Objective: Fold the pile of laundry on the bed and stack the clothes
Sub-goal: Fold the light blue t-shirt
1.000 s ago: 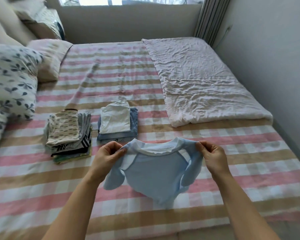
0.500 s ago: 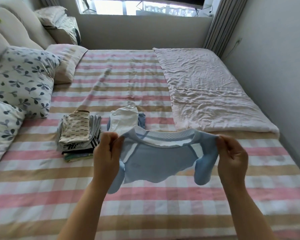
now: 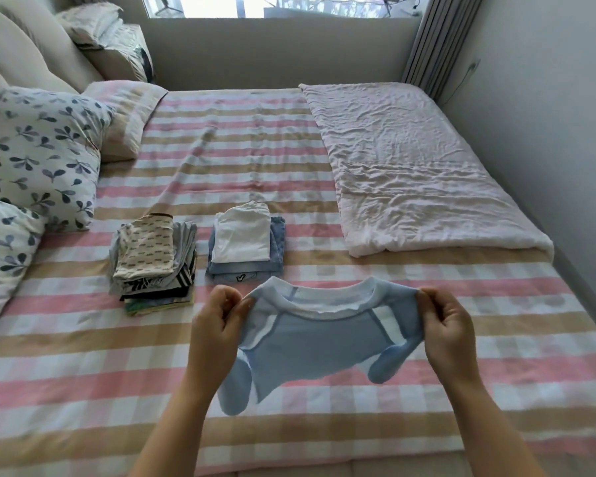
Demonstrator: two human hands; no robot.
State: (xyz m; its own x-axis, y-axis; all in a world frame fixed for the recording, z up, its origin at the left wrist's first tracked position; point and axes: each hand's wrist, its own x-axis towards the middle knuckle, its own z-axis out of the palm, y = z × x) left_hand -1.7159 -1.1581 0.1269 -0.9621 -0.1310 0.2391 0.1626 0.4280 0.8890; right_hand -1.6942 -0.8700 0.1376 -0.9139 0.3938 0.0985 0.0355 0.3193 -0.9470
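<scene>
Small blue top (image 3: 310, 346) held up over the bed (image 3: 83, 390) w/ 2 hands.
Left hand (image 3: 217, 325) grip pinches one shoulder of the top & right hand (image 3: 448, 332) grip pinches the other; the top hangs in the air near the front of the bed, sleeves dangling. Behind it, 2 folded piles side by side: tall mixed pile (image 3: 152, 263) on the left, short pile (image 3: 245, 242) w/ a white piece on top. Pink blanket (image 3: 410, 166) lies at the right.

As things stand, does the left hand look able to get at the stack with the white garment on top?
Likely yes: the stack lies just beyond the left hand, with nothing between them. But that hand pinches the blue shirt, so it must first let go.
</scene>
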